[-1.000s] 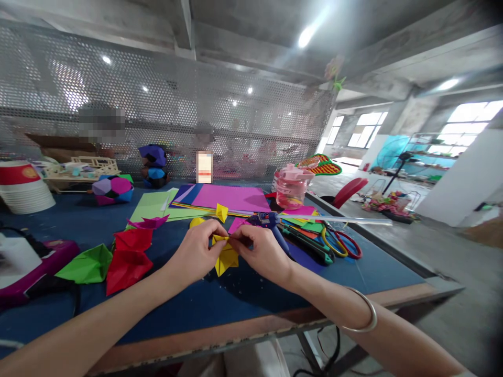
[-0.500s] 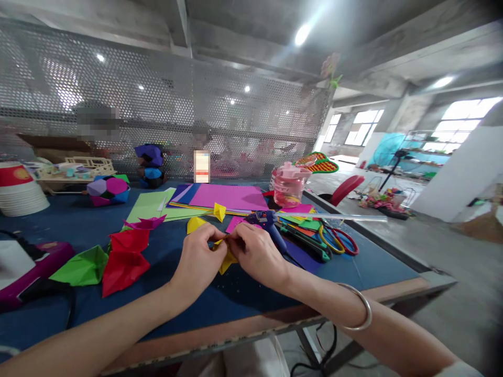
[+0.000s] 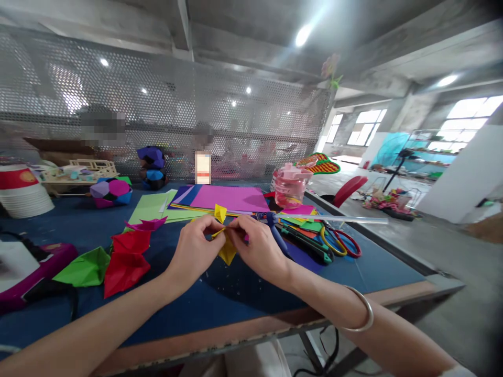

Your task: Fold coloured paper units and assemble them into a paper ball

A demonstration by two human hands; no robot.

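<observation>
Between my two hands is a folded yellow paper piece (image 3: 227,253), its lower point hanging below the fingers. My left hand (image 3: 198,246) pinches it from the left with thumb and forefinger. From the right, my right hand (image 3: 255,246) pinches the same paper, and the fingertips of both hands meet at its top. Another folded yellow paper (image 3: 220,212) shows just beyond the fingertips; whether it joins the held piece I cannot tell. A blue glue gun (image 3: 277,235) with a long clear glue stick lies right behind my right hand.
Red folded papers (image 3: 128,264) and a green one (image 3: 84,268) lie left. Behind are purple sheets (image 3: 231,198), light green sheets (image 3: 151,206) and a pink jug (image 3: 290,186). A cutter (image 3: 306,243) and scissors (image 3: 348,243) lie right. Paper cups (image 3: 23,193) stand far left.
Both hands have risen slightly with the yellow paper still pinched between them. More of its lower point shows below the fingers. The view has shifted a little.
</observation>
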